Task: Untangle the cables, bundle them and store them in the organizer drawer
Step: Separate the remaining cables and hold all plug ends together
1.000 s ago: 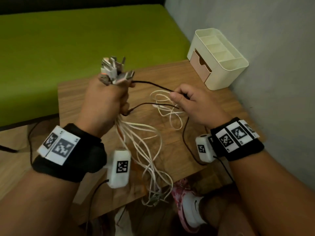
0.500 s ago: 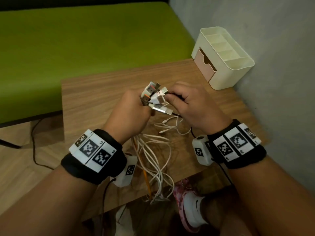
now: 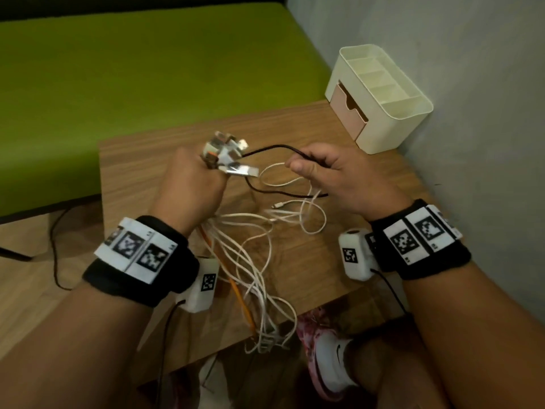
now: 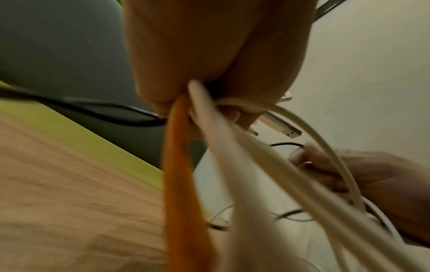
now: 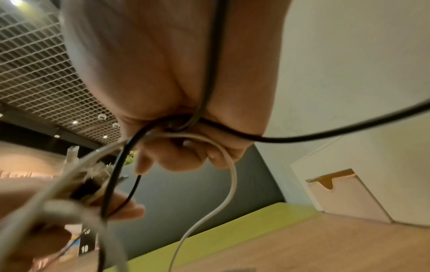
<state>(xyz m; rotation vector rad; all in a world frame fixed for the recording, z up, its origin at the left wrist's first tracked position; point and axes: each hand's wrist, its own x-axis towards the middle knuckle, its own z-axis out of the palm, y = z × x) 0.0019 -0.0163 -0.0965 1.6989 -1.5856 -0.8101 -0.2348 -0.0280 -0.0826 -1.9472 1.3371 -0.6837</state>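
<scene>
Head view: left hand (image 3: 188,184) fists the plug ends (image 3: 225,152); black cable (image 3: 274,147) runs rightward into right hand (image 3: 339,175), fingers (image 3: 298,166) pinching it, drawer (image 3: 349,112) beyond.

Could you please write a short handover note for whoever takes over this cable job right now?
Left hand: grips the cables just below their gathered plug ends; white cables and one orange cable hang from it over the table's near edge.
Right hand: holds the black cable, and a white one runs through it.
Organizer: far right corner of the table, pink drawer looks closed.
Done: plug ends collected.
Left: free the black cable, bundle, open the drawer, store.
</scene>
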